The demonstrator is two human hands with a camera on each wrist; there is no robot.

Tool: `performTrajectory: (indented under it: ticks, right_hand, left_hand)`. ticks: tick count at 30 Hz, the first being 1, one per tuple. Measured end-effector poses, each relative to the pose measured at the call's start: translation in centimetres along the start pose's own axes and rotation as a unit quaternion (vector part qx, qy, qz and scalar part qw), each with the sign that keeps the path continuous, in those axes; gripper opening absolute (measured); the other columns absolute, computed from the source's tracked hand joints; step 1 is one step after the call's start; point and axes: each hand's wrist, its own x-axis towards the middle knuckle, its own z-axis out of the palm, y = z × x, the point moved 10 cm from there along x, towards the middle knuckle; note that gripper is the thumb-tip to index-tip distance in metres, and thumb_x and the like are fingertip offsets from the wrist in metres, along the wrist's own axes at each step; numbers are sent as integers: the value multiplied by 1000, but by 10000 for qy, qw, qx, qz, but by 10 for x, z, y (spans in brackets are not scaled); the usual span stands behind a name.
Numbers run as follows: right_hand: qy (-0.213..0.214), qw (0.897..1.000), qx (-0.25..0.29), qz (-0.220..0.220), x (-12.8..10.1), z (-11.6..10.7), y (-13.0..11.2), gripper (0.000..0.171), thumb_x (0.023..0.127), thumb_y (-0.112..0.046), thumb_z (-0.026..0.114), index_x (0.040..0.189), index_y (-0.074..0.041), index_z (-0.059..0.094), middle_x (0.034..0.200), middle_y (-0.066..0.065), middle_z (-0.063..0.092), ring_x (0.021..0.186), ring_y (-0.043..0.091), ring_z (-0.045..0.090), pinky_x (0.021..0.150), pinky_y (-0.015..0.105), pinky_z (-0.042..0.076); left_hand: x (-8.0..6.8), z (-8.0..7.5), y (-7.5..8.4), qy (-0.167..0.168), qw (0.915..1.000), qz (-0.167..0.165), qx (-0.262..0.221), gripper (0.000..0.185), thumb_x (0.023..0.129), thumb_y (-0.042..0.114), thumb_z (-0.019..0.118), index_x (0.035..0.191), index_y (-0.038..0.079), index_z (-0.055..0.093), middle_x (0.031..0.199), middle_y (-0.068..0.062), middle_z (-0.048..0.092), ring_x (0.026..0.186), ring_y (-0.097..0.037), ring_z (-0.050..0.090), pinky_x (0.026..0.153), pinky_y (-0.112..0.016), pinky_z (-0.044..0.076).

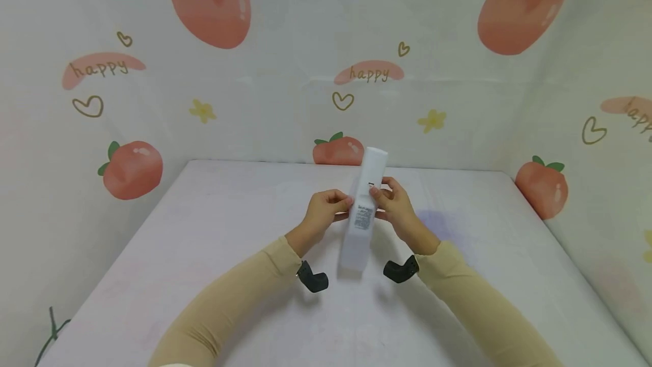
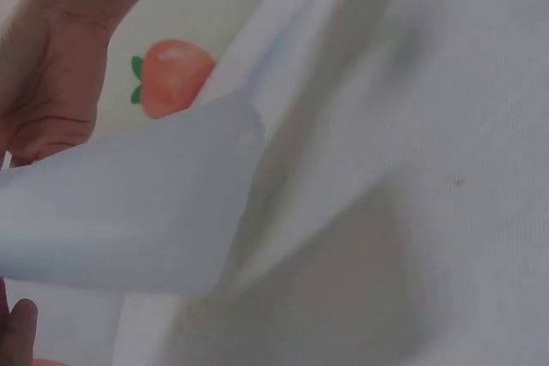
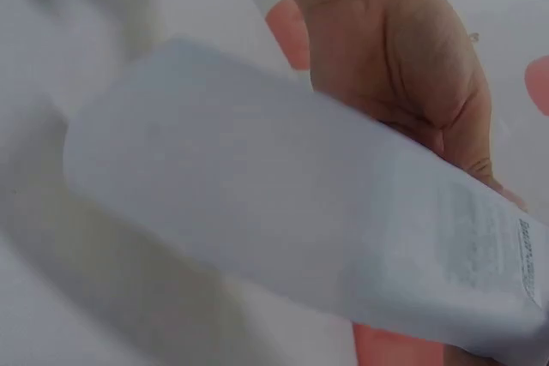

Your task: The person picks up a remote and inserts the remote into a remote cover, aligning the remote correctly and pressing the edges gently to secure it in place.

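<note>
A long white plastic case (image 1: 361, 214) with a frosted lower half and a block of dark print stands tilted over the table, between both hands. My left hand (image 1: 321, 212) pinches its left edge near the middle, thumb towards me. On the other side my right hand (image 1: 399, 212) grips it slightly higher, with the thumb on the front face and fingers behind. In the left wrist view the lower end of the case (image 2: 137, 212) fills the left side. The printed part and frosted end of the case (image 3: 232, 177) show in the right wrist view, blurred.
A white cloth covers the table (image 1: 244, 321). Behind and beside it hangs a white curtain (image 1: 285, 33) printed with fruit, hearts and "happy". Black wrist cameras (image 1: 313, 277) sit at both cuffs. A dark green cord (image 1: 53, 330) hangs at the lower left.
</note>
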Motion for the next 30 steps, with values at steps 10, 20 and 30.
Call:
performTrajectory:
  ticks: [10, 20, 30]
  right_hand:
    - [-393, 9978, -534, -79, -3, 17, 3, 40, 102, -23, 48, 131, 1, 36, 100, 8, 65, 80, 10, 65, 80, 37, 57]
    - [-158, 9931, -1153, -144, -2, 17, -1, 45, 100, -25, 54, 136, -2, 38, 127, 28, 54, 106, 31, 60, 84, 46, 56]
    - [-10, 9975, -710, -63, 3, 8, 4, 48, 99, -24, 57, 139, -6, 39, 130, 24, 51, 106, 24, 58, 90, 47, 54]
  left_hand:
    - [6, 0, -15, 330, 9900, -1057, -879, 14, 96, 13, 60, 82, 12, 58, 89, -2, 61, 77, -13, 61, 65, -24, 53]
    - [2, -4, -16, 655, 9915, -957, -589, 19, 98, 14, 58, 105, -1, 67, 90, -5, 65, 77, -11, 61, 64, -22, 55]
    - [0, 1, 6, 166, 9975, 78, 689, 30, 85, 17, 75, 106, -3, 67, 98, -14, 71, 82, -14, 67, 78, -32, 58]
